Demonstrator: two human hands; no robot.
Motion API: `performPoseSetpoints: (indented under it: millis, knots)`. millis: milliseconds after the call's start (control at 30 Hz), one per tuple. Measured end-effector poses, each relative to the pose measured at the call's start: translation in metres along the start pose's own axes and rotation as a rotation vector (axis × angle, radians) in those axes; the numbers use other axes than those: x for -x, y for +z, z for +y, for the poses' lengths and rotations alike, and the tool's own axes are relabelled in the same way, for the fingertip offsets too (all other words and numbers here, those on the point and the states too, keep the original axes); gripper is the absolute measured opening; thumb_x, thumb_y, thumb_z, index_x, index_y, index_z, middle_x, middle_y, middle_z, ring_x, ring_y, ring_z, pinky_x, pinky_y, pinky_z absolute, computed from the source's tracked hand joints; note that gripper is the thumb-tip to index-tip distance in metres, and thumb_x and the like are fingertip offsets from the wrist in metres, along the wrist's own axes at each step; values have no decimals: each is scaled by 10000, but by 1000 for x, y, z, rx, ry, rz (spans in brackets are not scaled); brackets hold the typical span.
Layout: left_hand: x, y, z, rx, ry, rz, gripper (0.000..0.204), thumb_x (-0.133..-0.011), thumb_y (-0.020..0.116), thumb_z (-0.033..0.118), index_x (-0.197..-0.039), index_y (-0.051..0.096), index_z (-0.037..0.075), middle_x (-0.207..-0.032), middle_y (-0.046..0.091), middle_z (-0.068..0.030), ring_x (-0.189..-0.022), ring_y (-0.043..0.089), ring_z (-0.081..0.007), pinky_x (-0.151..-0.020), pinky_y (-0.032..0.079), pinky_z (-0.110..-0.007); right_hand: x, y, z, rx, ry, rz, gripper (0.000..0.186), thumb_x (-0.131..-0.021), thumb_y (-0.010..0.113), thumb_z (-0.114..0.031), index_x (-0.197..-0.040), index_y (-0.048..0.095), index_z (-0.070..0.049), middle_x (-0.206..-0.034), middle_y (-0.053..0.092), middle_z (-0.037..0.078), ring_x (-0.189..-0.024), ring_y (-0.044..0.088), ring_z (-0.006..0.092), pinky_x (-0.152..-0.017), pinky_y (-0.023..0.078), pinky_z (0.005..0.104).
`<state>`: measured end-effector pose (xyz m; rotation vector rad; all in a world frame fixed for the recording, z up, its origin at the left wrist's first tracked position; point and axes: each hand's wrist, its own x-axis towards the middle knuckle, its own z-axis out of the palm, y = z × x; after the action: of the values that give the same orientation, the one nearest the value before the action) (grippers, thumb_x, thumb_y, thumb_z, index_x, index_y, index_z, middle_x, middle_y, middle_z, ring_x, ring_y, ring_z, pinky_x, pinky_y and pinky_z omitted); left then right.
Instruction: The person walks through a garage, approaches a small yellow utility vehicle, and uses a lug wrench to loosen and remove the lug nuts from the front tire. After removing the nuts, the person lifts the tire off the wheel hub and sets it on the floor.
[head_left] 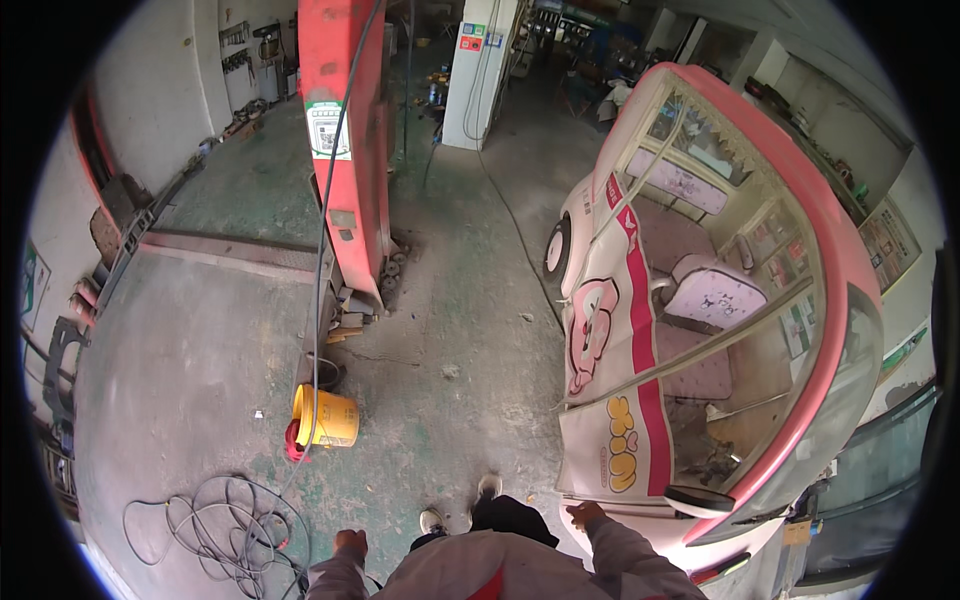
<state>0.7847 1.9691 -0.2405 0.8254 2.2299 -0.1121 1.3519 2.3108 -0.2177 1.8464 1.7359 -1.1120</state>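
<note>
My left hand [350,542] hangs low in front of me with its fingers curled in, and nothing shows in it. The loose black hose coil [225,535] on the floor is the thing nearest to it. My right hand [587,516] is also closed, near the lower side of a pink and white small passenger vehicle [600,480]; I cannot tell whether it touches the body. No object shows in that hand. The vehicle's side carries a printed cover [590,430] with a pink cartoon figure, and padded seats [715,295] show behind its clear side.
A red lift post [345,200] rises ahead to the left. By its foot stands a yellow bucket [335,418] with red cloth [293,440] beside it. A cable [510,205] runs along the floor. The vehicle's black mirror [700,500] juts out at the right.
</note>
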Motion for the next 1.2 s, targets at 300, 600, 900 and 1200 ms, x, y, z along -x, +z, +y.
performPoseSetpoints:
  millis: [300,600,900,1200]
  knots:
    - [-102,-23,15,-94,-46,-218,498,-914,557,542,-881,811,115,-984,773,-174,-986,723,-395,-866,544,-514,-144,-49,-60,-329,353,-291,498,-1044,603,-463,-1166,694,11,-922,735,144,-688,678,250,-608,569,402]
    - [-246,-241,207,-146,86,25,493,-974,497,424,-1013,780,23,-1050,750,-255,-1008,717,-431,-920,551,-527,-345,-247,-242,213,-343,-145,398,-1016,665,-422,-1072,740,-35,-825,742,121,-658,683,237,-620,558,410]
    - [-440,-355,366,-25,3,142,540,-892,603,519,-892,794,13,-945,756,-242,-950,731,-437,-907,566,-500,-521,-410,-383,-459,-167,68,466,-961,713,-504,-977,727,-38,-851,757,97,-730,712,239,-685,568,402]
    - [-662,-488,447,-225,-25,-214,510,-900,599,528,-1055,794,82,-1110,755,-196,-1059,726,-366,-941,557,-489,-637,-475,-372,5,119,-223,598,-958,601,-461,-1495,514,-215,-939,753,110,-774,738,293,-707,581,459]
